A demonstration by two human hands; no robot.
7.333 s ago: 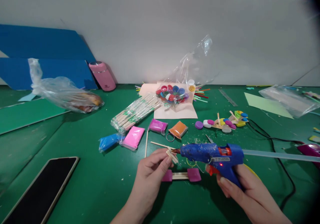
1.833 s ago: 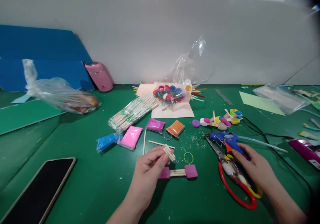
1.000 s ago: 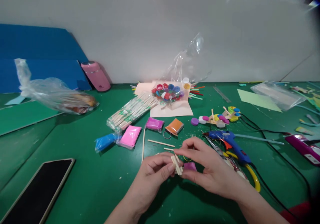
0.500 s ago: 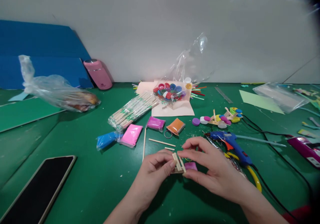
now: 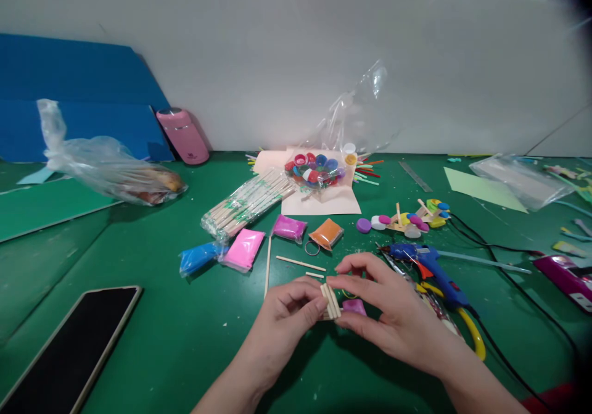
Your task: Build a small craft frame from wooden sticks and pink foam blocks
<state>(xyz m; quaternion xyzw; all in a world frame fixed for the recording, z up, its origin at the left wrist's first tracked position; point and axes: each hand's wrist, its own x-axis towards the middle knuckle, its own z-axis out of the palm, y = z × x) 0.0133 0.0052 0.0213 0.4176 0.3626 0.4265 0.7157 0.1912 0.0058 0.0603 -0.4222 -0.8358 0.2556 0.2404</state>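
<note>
Short wooden sticks lie side by side between my hands, on top of a piece that my fingers mostly hide. My left hand is closed on them, its thumb pressing at their left side. On the right, my right hand pinches the outermost stick by its two ends between thumb and fingers. A purple-pink clay piece shows just behind the right thumb. Beyond the hands, loose sticks and a metal ring rest on the green table.
Clay packets in blue, pink, purple and orange lie behind the hands, near bagged sticks and bottle caps. A blue glue gun with a black cable is at right. A phone lies at left.
The outer stick in my right hand has moved left and now sits against the other sticks, closing the gap. The hands stay nearly in place.
</note>
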